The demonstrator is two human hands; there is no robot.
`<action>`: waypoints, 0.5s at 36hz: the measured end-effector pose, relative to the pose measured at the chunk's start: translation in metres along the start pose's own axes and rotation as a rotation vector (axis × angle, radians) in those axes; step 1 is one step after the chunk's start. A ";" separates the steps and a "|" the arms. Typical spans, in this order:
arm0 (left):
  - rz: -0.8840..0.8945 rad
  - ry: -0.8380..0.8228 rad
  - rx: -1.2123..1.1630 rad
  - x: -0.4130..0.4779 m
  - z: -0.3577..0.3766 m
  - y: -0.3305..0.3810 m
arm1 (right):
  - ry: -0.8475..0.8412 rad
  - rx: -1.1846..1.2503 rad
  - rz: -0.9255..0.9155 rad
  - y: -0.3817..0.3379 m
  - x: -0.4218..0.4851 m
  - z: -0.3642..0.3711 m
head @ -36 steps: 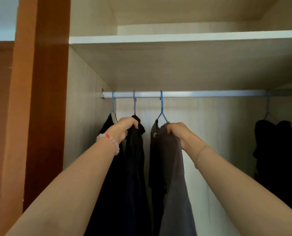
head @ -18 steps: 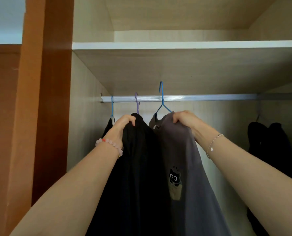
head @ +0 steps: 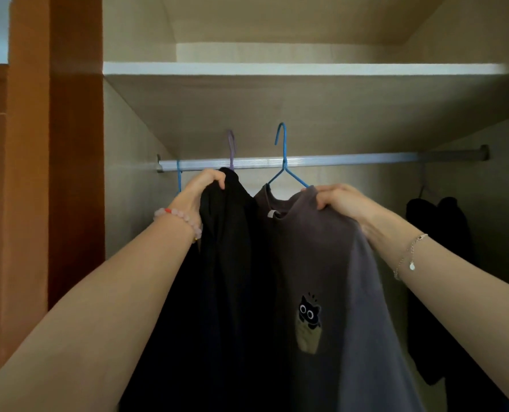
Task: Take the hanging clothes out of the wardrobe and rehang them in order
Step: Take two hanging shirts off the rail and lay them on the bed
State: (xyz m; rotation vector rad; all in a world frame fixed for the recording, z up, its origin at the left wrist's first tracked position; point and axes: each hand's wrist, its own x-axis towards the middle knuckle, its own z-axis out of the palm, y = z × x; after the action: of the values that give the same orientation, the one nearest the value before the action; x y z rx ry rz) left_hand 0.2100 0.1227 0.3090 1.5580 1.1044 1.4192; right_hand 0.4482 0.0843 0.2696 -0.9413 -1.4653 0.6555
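- Gripping two garments at once inside the wardrobe (head: 128, 138), both arms stretched up and fwd; its shelf (head: 277, 68) runs across above both grips.
- Brown wooden panel (head: 54, 144) stands outside the wardrobe, well to the left of the L grip.
- Grey T-shirt (head: 321, 263): R hand grips it at the shoulder, fabric bunched under curled fingers. The body of the tee drapes down and to the left of that grip, front facing the camera.
- Black garment (head: 232, 278): L hand clenches it at the top, by the collar. The cloth falls straight down below the grip and touches the tee's left edge.
- Dark clothes (head: 437, 227) hang on the far side, well right of the R grip; no hand on them.
- Rail (head: 366, 159) crosses just above and behind both grips.
- L hand (head: 201, 188) and R hand (head: 339, 199) sit at approx the same height, apart, w/ the tee's neck opening btwn them.
- Blue hanger (head: 283, 156) carries the tee; its hook stands up above the rail line, up and left of the R grip.
- Purple hanger (head: 231, 150) pokes up just above the L grip, hook also higher than the rail.
- Second blue hanger (head: 178, 176) sits on the rail just left of the L grip; what it carries is hidden by the arm.
- Bead bracelet (head: 181, 217) on the L wrist, chain bracelet (head: 407, 254) on the R wrist.
- Cat print (head: 308, 315) on the tee's chest, well below the R grip.
- White label (head: 271, 214) inside the tee's neck, btwn the two grips.
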 end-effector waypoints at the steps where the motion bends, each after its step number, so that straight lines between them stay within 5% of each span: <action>1: 0.007 -0.004 0.003 0.000 -0.001 0.001 | -0.001 0.002 0.003 0.000 -0.002 -0.001; 5: -0.019 -0.032 0.032 -0.013 0.003 -0.008 | 0.009 0.013 0.015 0.001 -0.010 -0.002; 18: 0.063 -0.181 -0.396 -0.113 0.014 -0.158 | 0.002 0.031 0.131 0.085 -0.125 -0.018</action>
State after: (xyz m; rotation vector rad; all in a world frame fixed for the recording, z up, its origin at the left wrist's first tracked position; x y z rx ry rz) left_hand 0.2046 0.0728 0.1203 1.4078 0.6265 1.4052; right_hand 0.4755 0.0190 0.1344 -1.0200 -1.3966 0.7709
